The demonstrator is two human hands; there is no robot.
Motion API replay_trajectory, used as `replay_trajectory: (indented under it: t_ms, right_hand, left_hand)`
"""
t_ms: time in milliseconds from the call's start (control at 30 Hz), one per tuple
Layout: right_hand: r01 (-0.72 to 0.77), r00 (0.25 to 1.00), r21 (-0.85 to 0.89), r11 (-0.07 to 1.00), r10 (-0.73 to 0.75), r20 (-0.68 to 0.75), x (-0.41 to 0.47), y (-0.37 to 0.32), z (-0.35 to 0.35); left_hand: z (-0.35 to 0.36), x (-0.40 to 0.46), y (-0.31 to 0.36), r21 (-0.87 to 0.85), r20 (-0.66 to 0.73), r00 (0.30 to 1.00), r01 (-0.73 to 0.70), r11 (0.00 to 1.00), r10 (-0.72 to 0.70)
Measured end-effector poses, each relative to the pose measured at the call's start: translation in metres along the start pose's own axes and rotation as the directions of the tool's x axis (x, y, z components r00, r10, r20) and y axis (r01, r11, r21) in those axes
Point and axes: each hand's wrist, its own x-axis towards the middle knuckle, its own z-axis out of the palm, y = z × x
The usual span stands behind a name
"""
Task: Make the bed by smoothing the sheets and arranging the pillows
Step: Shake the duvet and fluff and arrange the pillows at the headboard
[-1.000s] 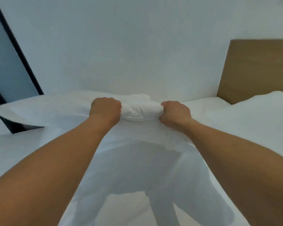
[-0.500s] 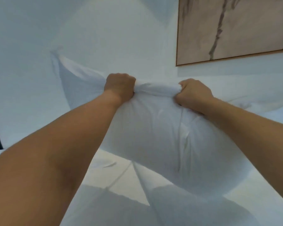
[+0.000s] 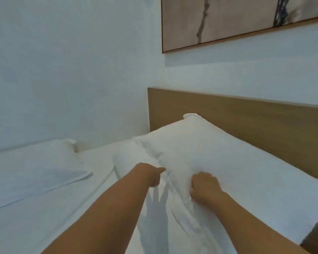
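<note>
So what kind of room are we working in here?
Most likely a bedroom, perhaps a hotel room: white pillow against a wooden headboard, a second pillow alongside, framed picture on the wall above.

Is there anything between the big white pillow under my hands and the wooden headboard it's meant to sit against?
Nothing visible. The plump white pillow already lies along the wooden headboard, with the left hand and right hand on its near edge. The flat white pillow lies well off to the left.

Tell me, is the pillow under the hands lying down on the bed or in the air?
Lying down. The pillow rests on the bed, its far edge against the headboard.
</note>
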Motion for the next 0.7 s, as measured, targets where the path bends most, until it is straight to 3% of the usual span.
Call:
replay_trajectory:
  t_ms: [100,267,433,700]
  right_hand:
    - [0.057,0.993,0.017,0.998,-0.055,-0.1,0.01,-0.004,0.008]
    - [0.171,0.969,0.095,0.981,-0.15,-0.195,0.016,-0.053,-0.006]
    - [0.414,0.87,0.122,0.902,-0.352,-0.346,-0.003,-0.159,0.015]
    - [0.643,0.725,0.022,0.765,-0.6,-0.338,-0.016,-0.357,0.105]
  left_hand:
    - [0.036,0.003,-0.009,0.019,0.018,1.0,0.001,1.0,-0.002]
    - [0.046,-0.016,-0.072,-0.07,-0.195,0.978,0.067,0.995,-0.08]
    - [0.077,-0.064,-0.147,-0.178,-0.372,0.9,0.17,0.969,-0.227]
    - [0.251,-0.134,-0.324,-0.163,-0.212,0.813,0.518,0.84,-0.543]
